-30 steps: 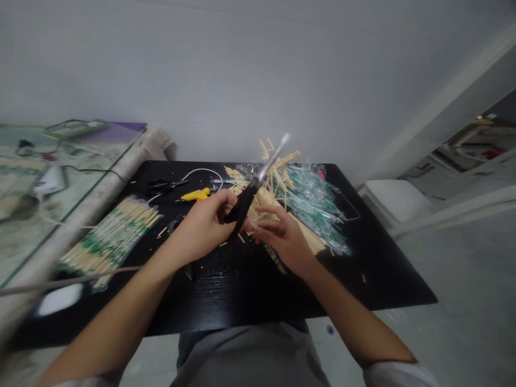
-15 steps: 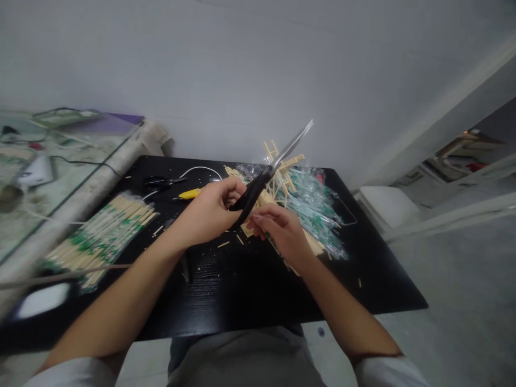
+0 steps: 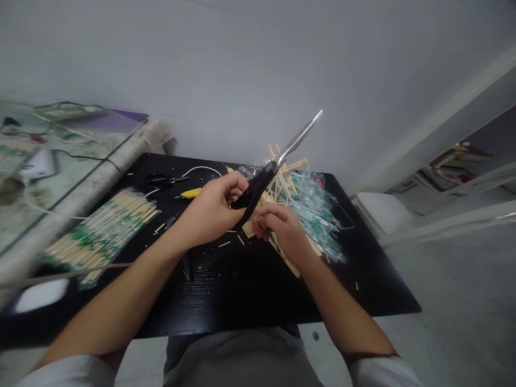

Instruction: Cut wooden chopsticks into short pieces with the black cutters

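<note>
My left hand (image 3: 212,209) is closed round the black handle of a pair of scissors (image 3: 278,158), whose steel blades point up and to the right over the black table (image 3: 250,295). My right hand (image 3: 280,228) sits just to the right of the handle, fingers curled onto its lower end; what they pinch is hidden. Right behind both hands stands a small frame of glued wooden sticks (image 3: 284,174), with loose sticks (image 3: 288,263) lying under my right wrist.
A bundle of wrapped chopsticks (image 3: 102,234) lies at the left. Empty plastic wrappers (image 3: 316,212) pile up at the right. A yellow glue gun (image 3: 191,193) and black pliers (image 3: 163,180) lie at the back. A glass table (image 3: 44,161) adjoins on the left.
The scissors have swung their blades higher and further right. My right hand has closed in against the handle's lower end. The view has shifted slightly.
</note>
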`<control>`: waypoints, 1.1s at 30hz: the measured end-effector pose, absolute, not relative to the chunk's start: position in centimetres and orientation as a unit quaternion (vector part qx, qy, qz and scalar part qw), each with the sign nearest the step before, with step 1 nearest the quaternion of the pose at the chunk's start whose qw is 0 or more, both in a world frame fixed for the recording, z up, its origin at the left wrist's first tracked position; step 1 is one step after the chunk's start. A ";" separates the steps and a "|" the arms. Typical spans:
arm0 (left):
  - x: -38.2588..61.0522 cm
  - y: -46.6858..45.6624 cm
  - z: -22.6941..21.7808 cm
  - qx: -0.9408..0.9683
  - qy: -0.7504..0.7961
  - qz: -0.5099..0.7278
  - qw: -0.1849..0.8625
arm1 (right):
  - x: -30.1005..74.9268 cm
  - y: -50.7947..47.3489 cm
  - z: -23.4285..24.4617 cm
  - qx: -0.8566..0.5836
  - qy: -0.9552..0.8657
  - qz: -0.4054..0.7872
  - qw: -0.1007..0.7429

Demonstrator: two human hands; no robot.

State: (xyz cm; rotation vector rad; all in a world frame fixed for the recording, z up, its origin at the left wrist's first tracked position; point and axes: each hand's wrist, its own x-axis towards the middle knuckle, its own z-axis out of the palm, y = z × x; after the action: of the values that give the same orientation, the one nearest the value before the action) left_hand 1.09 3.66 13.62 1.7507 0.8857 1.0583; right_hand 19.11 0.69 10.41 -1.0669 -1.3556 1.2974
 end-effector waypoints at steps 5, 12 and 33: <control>0.5 4.1 13.9 0.698 0.360 0.421 0.455 | 19.3 0.8 10.2 -0.425 -0.548 0.557 0.457; 0.2 4.1 14.2 0.700 0.366 0.423 0.443 | 19.2 0.9 10.3 -0.429 -0.565 0.541 0.450; -4.8 4.1 17.1 0.736 0.545 0.337 0.217 | 21.5 3.5 14.2 -0.365 -0.638 0.384 0.558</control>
State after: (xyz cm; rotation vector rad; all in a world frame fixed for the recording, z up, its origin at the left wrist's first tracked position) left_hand -4.80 4.15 17.13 2.0391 1.5103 0.9349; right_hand 21.45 3.51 14.23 -0.8617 -1.5055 0.9069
